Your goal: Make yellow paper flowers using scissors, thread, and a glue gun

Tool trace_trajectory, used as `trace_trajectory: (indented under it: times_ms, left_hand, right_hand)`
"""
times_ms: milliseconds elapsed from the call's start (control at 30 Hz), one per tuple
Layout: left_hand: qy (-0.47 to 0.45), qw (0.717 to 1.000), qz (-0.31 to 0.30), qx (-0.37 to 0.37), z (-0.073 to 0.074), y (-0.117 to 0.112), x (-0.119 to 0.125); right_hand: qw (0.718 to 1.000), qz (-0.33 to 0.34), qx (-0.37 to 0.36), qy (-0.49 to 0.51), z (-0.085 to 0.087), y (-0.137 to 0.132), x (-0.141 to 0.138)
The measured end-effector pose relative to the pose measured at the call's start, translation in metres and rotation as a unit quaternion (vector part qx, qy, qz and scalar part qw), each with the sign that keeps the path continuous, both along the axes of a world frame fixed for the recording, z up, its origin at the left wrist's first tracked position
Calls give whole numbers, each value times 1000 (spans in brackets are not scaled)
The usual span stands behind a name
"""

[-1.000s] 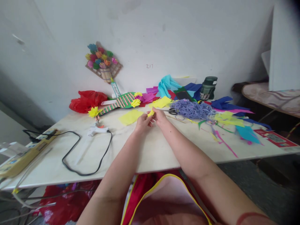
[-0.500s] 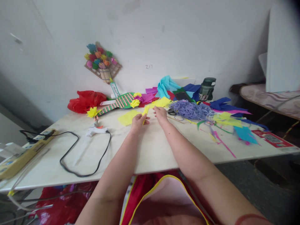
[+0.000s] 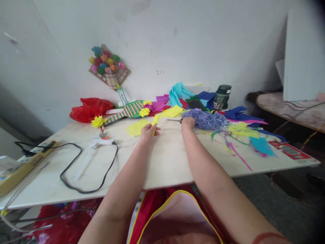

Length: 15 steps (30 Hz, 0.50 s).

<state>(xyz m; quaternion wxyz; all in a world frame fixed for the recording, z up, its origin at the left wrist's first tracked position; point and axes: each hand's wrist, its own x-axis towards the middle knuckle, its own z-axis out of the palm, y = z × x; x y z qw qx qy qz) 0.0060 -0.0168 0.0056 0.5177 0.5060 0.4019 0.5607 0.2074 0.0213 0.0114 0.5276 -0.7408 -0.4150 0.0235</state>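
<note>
Pale tabletop [image 3: 165,162]: near its far edge, the left hand [image 3: 148,132] pinches a folded yellow paper strip [image 3: 155,120]. The right hand [image 3: 188,122] covers the handles of the scissors [image 3: 174,119] beside purple cord [image 3: 208,119]; I cannot tell its grip.

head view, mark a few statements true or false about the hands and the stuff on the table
1. The left hand holds a yellow paper strip. True.
2. The right hand rests on the glue gun. False: it is at the handles of the scissors, beside the purple string; the glue gun lies apart, on the far side of the left hand.
3. A red bag lies at the back of the table, near the wall. True.
4. The green flask lies on its side at the table's front edge. False: it stands upright at the back, by the wall.
</note>
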Motion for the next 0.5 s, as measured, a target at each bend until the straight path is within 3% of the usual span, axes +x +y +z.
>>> trace_trajectory:
  times_ms: [100,200,333,500]
  left_hand:
    - [-11,1000,-2,-3,-1,1,0]
    - [-40,999,-5,-11,1,0,0]
    - [-90,995,-14,-31,5,-4,0]
    - [-164,985,-2,-49,4,1,-3]
  right_hand:
    - [997,-26,10,78,4,0,-6]
    - [996,24,68,58,8,-1,-18]
    - [975,147,162,-40,8,-6,-44]
    - [900,332,201,-200,5,-23,-82]
